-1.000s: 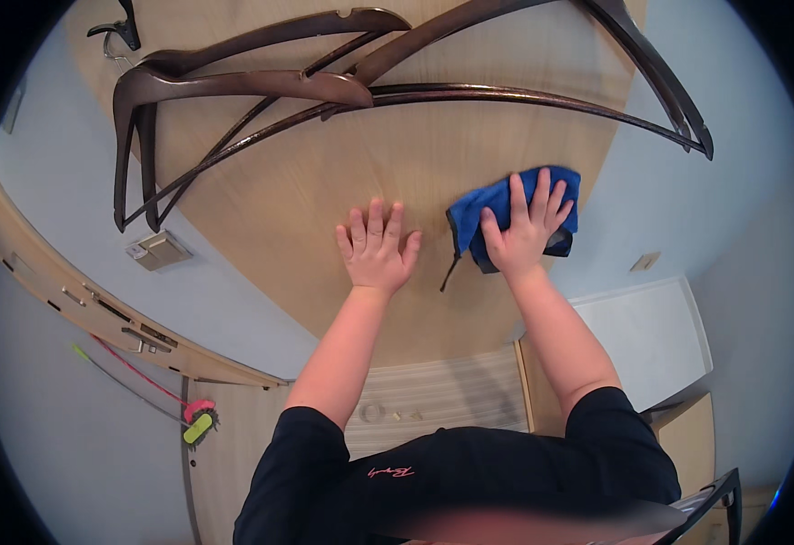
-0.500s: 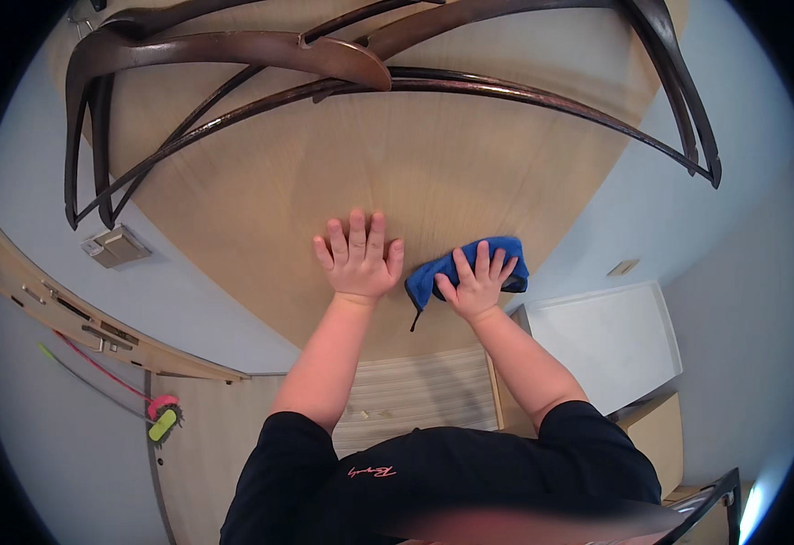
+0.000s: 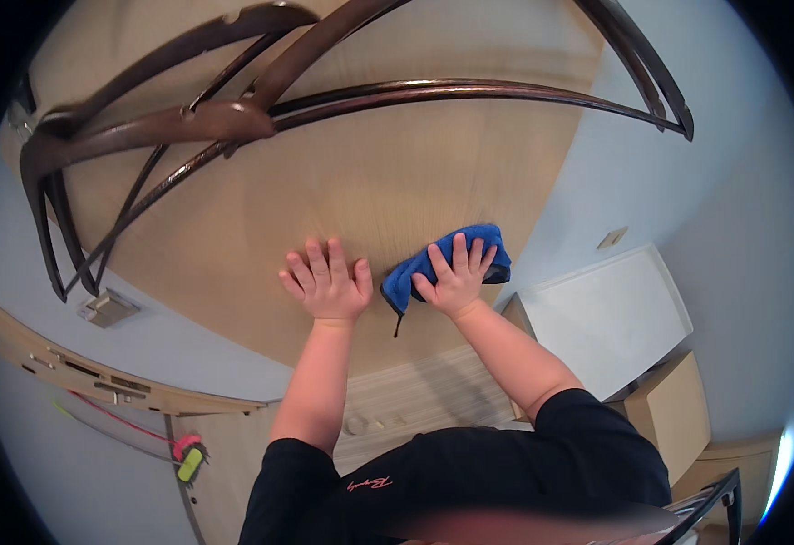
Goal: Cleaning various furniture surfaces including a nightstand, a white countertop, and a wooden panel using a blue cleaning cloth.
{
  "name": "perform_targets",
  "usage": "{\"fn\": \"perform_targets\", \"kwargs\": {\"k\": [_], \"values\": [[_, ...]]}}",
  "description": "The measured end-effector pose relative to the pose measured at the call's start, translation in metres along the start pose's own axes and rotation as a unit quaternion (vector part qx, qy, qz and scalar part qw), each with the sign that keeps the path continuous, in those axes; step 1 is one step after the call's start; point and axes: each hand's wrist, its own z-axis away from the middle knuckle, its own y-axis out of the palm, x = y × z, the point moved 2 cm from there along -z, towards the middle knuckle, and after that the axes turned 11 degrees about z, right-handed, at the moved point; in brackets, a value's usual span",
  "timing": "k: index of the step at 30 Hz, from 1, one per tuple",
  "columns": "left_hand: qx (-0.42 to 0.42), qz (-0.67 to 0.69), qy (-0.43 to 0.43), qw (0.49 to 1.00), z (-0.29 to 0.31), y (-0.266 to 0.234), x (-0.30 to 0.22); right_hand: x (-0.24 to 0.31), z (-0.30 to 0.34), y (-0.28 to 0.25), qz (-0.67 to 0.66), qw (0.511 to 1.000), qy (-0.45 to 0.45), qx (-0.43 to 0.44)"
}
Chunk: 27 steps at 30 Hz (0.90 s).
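My left hand (image 3: pixel 326 289) lies flat on a pale wood-grain panel (image 3: pixel 279 195), fingers spread, nothing in it. To its right, my right hand (image 3: pixel 458 277) presses a blue cloth (image 3: pixel 495 242) with dark edging against the same panel. The fingers of that hand are stretched out and apart over the cloth, not wrapped round it. A short dark loop hangs from the cloth's lower left corner. Both forearms reach up from black short sleeves.
Dark brown wooden hangers (image 3: pixel 174 127) overlap across the top. A switch box (image 3: pixel 109 309) sits on the wall at left, above a wooden door (image 3: pixel 111 386) and brushes with pink and green heads (image 3: pixel 190 461). A white-topped cabinet (image 3: pixel 606 313) stands at right below a wall plate (image 3: pixel 612 238).
The view has tilted and shifted, so the hangers sit further left and both hands appear slightly further left. Both palms remain on the panel, the right one still on the cloth.
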Motion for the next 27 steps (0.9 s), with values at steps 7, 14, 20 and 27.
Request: {"fn": "perform_targets", "kwargs": {"k": [7,14,20,27], "values": [[0.005,-0.016,-0.006,1.000,0.004,-0.001,0.004,0.001,-0.137,-0.039,-0.037,0.996,0.079,0.003],[0.022,-0.011,-0.009,1.000,0.000,-0.002,0.001,0.012,-0.047,-0.008,-0.013,0.999,0.045,-0.027],[0.027,-0.031,-0.015,0.999,0.014,-0.005,0.019,0.028,-0.072,-0.019,-0.020,0.999,0.033,-0.021],[0.008,-0.010,0.009,1.000,-0.003,0.001,0.002,0.011,-0.097,-0.024,-0.031,0.998,0.042,-0.042]]}}
